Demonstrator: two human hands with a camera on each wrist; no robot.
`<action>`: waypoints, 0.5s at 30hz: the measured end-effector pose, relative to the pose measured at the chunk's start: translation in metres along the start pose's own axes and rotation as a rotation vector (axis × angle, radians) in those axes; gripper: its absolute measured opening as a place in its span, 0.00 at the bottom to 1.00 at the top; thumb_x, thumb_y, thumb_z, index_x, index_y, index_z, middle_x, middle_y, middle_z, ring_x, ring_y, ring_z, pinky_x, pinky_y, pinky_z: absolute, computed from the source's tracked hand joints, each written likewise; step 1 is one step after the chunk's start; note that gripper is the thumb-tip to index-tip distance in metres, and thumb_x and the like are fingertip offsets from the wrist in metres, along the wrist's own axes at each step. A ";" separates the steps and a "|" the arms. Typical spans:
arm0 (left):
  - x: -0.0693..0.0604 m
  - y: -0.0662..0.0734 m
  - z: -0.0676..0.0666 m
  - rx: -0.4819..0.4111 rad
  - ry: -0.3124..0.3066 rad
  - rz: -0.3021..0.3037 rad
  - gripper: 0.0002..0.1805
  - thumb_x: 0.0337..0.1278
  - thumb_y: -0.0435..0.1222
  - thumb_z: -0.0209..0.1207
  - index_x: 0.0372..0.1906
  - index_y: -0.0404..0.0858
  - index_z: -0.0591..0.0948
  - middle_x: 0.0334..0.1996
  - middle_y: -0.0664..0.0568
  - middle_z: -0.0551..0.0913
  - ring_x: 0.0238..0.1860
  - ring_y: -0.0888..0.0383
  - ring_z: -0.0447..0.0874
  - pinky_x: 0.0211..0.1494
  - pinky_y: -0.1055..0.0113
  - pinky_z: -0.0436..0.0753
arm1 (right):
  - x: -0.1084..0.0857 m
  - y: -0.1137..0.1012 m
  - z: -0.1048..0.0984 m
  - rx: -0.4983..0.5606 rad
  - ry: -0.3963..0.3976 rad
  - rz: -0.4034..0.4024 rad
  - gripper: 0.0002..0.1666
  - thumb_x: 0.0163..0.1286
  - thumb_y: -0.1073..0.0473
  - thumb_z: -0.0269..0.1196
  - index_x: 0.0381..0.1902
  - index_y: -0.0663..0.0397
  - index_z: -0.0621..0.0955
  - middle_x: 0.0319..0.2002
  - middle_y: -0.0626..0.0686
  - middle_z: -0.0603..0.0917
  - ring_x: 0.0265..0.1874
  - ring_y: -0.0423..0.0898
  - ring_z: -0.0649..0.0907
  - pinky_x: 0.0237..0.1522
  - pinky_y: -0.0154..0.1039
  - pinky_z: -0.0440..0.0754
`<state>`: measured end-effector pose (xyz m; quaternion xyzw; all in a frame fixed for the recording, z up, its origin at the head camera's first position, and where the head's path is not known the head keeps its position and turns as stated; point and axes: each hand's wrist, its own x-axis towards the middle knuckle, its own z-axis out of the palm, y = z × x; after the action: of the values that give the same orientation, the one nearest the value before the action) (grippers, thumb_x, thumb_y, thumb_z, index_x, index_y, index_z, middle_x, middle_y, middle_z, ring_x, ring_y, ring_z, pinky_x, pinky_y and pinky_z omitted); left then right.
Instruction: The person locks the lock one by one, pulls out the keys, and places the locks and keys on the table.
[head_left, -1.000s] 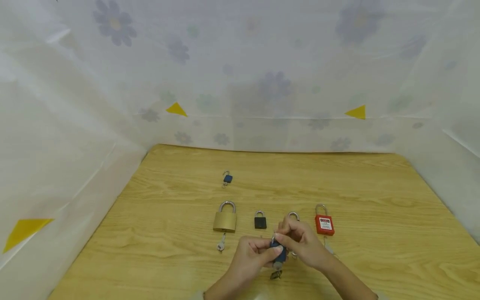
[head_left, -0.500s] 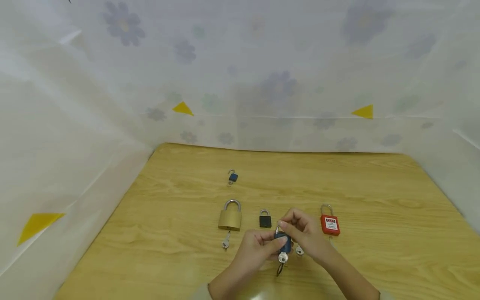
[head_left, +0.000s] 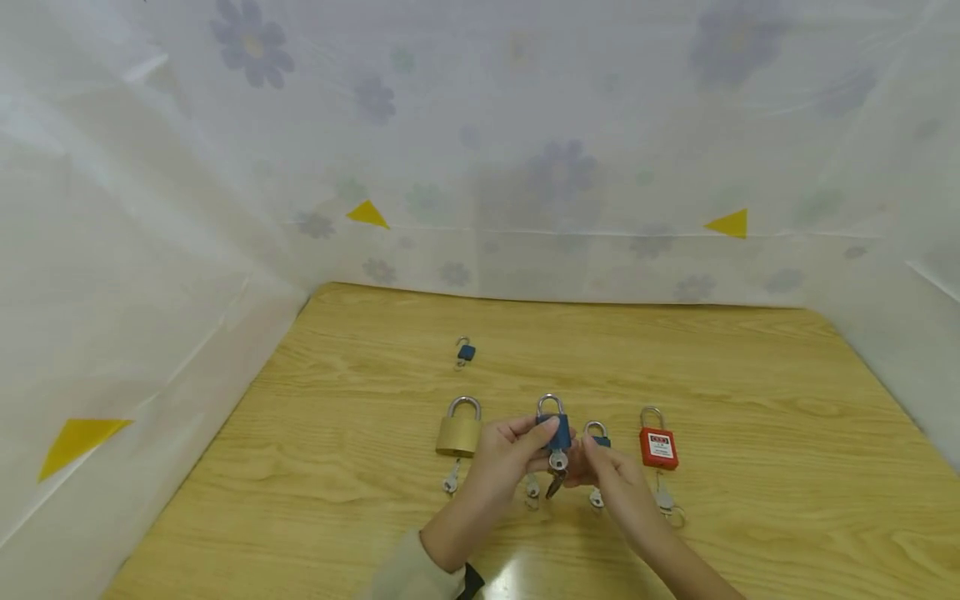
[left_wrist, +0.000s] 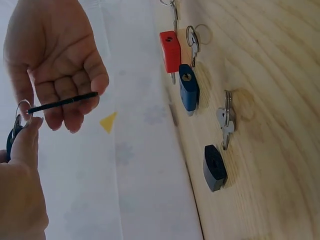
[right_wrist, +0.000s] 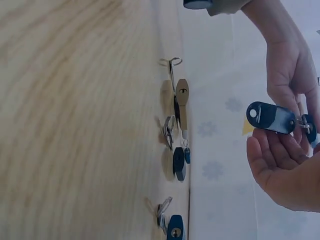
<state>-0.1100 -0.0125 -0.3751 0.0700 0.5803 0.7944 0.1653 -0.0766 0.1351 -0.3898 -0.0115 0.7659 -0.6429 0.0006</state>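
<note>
A blue padlock [head_left: 562,437], its shackle upright and looking closed, is pinched between the thumb and fingers of my left hand [head_left: 495,467]. A silver key [head_left: 558,461] sticks out of its bottom. From the key's ring hangs a dark tag [right_wrist: 270,118], which crosses in front of my right palm in the left wrist view. My right hand [head_left: 621,483] is beside the padlock, palm turned toward it, fingers loosely bent with nothing gripped. Behind it on the table another blue padlock [head_left: 602,440] is partly hidden. A black padlock [left_wrist: 215,169] shows in the left wrist view.
A brass padlock [head_left: 459,435] lies left of my hands, a red padlock [head_left: 658,450] to the right. Farther back is a small blue padlock [head_left: 466,352] with its shackle swung out. Loose keys [head_left: 451,479] lie below the padlocks. White sheeting [head_left: 555,250] surrounds the wooden table.
My right hand has let go of the held padlock's shackle and moved slightly down and right. My left hand has moved the padlock forward, up in the head view.
</note>
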 end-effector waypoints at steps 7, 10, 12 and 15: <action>0.006 -0.004 0.000 -0.043 0.034 -0.003 0.17 0.61 0.31 0.56 0.47 0.20 0.76 0.42 0.30 0.81 0.42 0.49 0.85 0.44 0.66 0.84 | -0.008 0.009 0.010 0.033 -0.031 -0.112 0.15 0.71 0.64 0.51 0.32 0.72 0.79 0.29 0.39 0.83 0.27 0.36 0.81 0.33 0.33 0.82; 0.007 -0.005 0.001 -0.053 0.040 -0.020 0.16 0.59 0.29 0.57 0.47 0.20 0.76 0.42 0.31 0.82 0.42 0.49 0.86 0.44 0.66 0.84 | -0.007 0.011 0.011 0.082 -0.015 -0.112 0.12 0.69 0.64 0.53 0.29 0.64 0.81 0.28 0.40 0.83 0.25 0.37 0.81 0.32 0.34 0.83; 0.007 -0.005 0.001 -0.057 0.039 -0.026 0.15 0.57 0.28 0.58 0.47 0.20 0.76 0.41 0.32 0.82 0.41 0.49 0.86 0.44 0.66 0.84 | -0.006 0.013 0.010 0.120 -0.018 -0.113 0.12 0.69 0.64 0.53 0.28 0.58 0.81 0.28 0.39 0.83 0.25 0.37 0.81 0.32 0.34 0.83; 0.007 -0.006 0.002 -0.071 0.031 -0.026 0.16 0.57 0.27 0.58 0.47 0.20 0.76 0.41 0.31 0.83 0.40 0.51 0.86 0.44 0.67 0.84 | -0.005 0.015 0.009 0.178 -0.037 -0.121 0.14 0.70 0.65 0.52 0.27 0.50 0.82 0.28 0.37 0.83 0.27 0.37 0.82 0.34 0.34 0.83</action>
<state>-0.1149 -0.0063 -0.3804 0.0441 0.5553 0.8131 0.1690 -0.0713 0.1294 -0.4065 -0.0694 0.7037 -0.7068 -0.0230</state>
